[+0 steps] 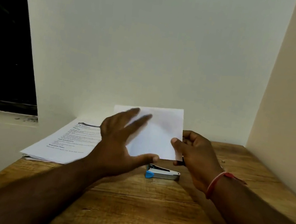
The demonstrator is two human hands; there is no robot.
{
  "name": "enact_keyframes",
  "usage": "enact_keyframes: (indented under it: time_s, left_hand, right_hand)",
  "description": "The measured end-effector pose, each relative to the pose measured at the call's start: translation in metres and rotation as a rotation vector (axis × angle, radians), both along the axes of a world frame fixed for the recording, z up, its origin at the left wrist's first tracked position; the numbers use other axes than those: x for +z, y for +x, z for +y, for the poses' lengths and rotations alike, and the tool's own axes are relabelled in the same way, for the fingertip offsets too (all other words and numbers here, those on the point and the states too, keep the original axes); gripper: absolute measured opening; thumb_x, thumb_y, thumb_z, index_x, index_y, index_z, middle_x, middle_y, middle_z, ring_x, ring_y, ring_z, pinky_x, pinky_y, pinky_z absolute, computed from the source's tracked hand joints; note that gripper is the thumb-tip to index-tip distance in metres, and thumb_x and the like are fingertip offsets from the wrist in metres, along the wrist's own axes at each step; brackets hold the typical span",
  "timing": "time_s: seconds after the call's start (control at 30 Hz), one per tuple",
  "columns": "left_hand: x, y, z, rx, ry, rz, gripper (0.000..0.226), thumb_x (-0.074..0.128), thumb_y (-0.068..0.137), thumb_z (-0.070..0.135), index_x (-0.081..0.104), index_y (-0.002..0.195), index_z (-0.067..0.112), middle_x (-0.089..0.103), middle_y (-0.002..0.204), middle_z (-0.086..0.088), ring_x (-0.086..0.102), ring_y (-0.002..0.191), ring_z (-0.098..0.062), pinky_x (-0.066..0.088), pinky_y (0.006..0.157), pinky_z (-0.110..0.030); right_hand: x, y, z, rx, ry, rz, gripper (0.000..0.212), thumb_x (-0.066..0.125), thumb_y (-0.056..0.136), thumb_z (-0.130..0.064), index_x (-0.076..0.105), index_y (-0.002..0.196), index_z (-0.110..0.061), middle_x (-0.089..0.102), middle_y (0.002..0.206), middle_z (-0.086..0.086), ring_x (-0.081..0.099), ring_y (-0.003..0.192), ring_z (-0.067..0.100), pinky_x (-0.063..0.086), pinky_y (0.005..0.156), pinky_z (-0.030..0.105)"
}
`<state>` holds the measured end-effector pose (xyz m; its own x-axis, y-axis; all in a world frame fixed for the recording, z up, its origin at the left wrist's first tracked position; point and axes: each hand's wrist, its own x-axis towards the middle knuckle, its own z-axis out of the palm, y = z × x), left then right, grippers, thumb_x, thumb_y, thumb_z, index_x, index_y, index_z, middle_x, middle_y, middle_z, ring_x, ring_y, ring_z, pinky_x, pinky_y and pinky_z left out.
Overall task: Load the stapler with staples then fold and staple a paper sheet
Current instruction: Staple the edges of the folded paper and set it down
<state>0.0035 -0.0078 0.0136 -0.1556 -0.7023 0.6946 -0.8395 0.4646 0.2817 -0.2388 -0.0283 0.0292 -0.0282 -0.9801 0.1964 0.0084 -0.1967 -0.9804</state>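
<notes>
Fingers spread wide, your left hand [119,142] lies blurred across the front of the folded paper sheet [156,132], thumb along its lower edge, grip open rather than pinching. Your right hand [196,155] pinches the sheet's right edge between thumb and fingers, holding it upright above the surface [148,207]. Just below it, the blue-tipped stapler [163,172] lies on the wood, near a printed paper stack [67,142].

Head-worn view looks forward and down over table [148,207].
</notes>
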Motion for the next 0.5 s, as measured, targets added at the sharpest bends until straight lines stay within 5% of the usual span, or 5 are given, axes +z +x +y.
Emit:
enact_keyframes:
  time_s: [0.1, 0.17, 0.23, 0.33, 0.5]
  left_hand:
    - [0.013, 0.005, -0.001, 0.106, 0.122, 0.391, 0.145, 0.067, 0.051, 0.108, 0.018, 0.172, 0.048, 0.011, 0.183, 0.016, 0.010, 0.170, -0.012, 0.016, 0.137, -0.046]
    - [0.020, 0.011, -0.002, 0.042, 0.239, 0.764, 0.137, 0.098, 0.059, 0.076, 0.027, 0.171, 0.040, 0.029, 0.177, 0.008, 0.035, 0.161, -0.015, 0.036, 0.126, -0.042]
    - [0.023, 0.018, -0.008, -0.198, 0.448, 1.103, 0.108, 0.107, 0.067, 0.041, 0.053, 0.159, 0.026, 0.065, 0.157, -0.001, 0.068, 0.138, -0.023, 0.060, 0.107, -0.043]
    - [0.022, 0.023, -0.009, -0.347, 0.661, 1.134, 0.062, 0.092, 0.077, 0.027, 0.075, 0.135, 0.016, 0.085, 0.126, -0.002, 0.080, 0.122, -0.027, 0.068, 0.082, -0.038]
    - [0.021, 0.023, -0.008, -0.363, 0.686, 1.076, 0.055, 0.090, 0.078, 0.024, 0.078, 0.130, 0.014, 0.085, 0.125, -0.002, 0.079, 0.121, -0.026, 0.065, 0.088, -0.043]
  right_hand:
    - [0.002, -0.007, -0.002, -0.038, -0.081, -0.031, 0.015, 0.070, 0.106, -0.013, 0.076, 0.117, -0.022, 0.084, 0.103, -0.005, 0.074, 0.087, 0.019, 0.060, 0.054, 0.029]
    - [0.001, -0.009, -0.004, -0.032, -0.107, -0.057, 0.014, 0.071, 0.106, -0.015, 0.077, 0.117, -0.022, 0.084, 0.100, -0.009, 0.067, 0.078, 0.015, 0.060, 0.055, 0.029]
    - [0.001, -0.010, -0.005, -0.021, -0.114, -0.066, 0.015, 0.071, 0.106, -0.015, 0.077, 0.118, -0.022, 0.084, 0.103, -0.009, 0.068, 0.081, 0.013, 0.061, 0.057, 0.029]
    - [-0.002, -0.010, -0.006, 0.003, -0.116, -0.043, 0.015, 0.072, 0.105, -0.015, 0.077, 0.118, -0.022, 0.085, 0.106, -0.009, 0.073, 0.092, 0.013, 0.064, 0.059, 0.032]
    - [-0.002, -0.014, -0.008, 0.010, -0.101, -0.051, 0.014, 0.073, 0.104, -0.015, 0.077, 0.116, -0.023, 0.085, 0.106, -0.011, 0.075, 0.102, 0.016, 0.067, 0.061, 0.035]
